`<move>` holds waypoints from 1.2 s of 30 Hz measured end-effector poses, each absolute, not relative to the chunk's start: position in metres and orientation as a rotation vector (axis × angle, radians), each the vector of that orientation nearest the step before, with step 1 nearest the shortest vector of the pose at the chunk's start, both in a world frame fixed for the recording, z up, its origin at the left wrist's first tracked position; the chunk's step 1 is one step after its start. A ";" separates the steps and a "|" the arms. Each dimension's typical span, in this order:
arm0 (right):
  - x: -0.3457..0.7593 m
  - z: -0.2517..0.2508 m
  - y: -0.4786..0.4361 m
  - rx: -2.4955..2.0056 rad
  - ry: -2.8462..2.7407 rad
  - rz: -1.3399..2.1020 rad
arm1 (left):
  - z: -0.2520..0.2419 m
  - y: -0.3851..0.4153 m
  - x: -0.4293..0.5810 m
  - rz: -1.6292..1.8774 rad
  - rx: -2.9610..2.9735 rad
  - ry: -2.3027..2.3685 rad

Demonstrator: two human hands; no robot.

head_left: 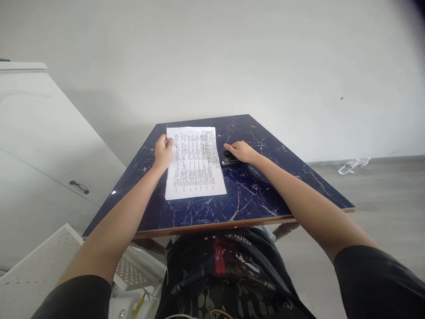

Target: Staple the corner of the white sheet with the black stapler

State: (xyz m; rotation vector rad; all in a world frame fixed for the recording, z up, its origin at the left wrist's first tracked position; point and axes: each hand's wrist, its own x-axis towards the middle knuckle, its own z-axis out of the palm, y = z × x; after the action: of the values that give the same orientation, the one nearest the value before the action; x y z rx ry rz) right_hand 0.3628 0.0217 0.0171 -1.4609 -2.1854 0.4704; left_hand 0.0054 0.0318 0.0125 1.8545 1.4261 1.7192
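Note:
Printed paper sheets point(195, 168) lie on the dark blue marble-patterned table point(255, 190), with lines of text running up the page and a dense block at the upper right. My left hand point(164, 152) pinches their upper left edge, thumb on top. Just off the right edge of the paper, my right hand point(244, 151) is closed over a black stapler point(229, 158). Its shiny end points toward the sheets, and my palm hides the rest. A small gap separates my right thumb from the paper.
A white cabinet point(49, 141) with a dark handle stands to the left. Below it sits a white perforated shelf point(43, 261). Behind the table rises a pale wall point(206, 62). A clear plastic wrapper point(353, 165) lies on the floor at right.

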 end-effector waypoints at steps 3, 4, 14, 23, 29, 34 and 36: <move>0.357 0.016 0.019 -1.454 -2.195 0.476 | 0.011 0.029 0.012 1.669 1.841 1.436; 0.355 0.016 0.018 -1.446 -2.195 0.469 | 0.010 0.028 0.014 1.654 1.841 1.443; 0.336 0.019 0.005 -1.422 -2.205 0.399 | 0.004 0.023 0.025 1.565 1.853 1.467; 0.318 0.012 -0.001 -1.351 -2.210 0.227 | -0.001 0.024 0.033 1.595 1.873 1.445; 0.311 0.015 -0.008 -1.380 -2.277 0.177 | -0.009 0.032 0.031 1.622 1.906 1.455; 0.306 0.017 -0.011 -1.399 -2.377 0.096 | -0.010 0.030 0.031 1.589 1.917 1.480; 0.305 0.017 -0.011 -1.403 -2.402 0.079 | -0.009 0.029 0.032 1.575 1.914 1.494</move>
State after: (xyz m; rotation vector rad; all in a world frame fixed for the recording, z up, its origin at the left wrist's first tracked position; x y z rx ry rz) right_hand 0.3048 -0.0107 0.0174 -1.4026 -2.4023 0.0793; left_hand 0.0316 0.0288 -0.0085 1.9139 1.4937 1.5748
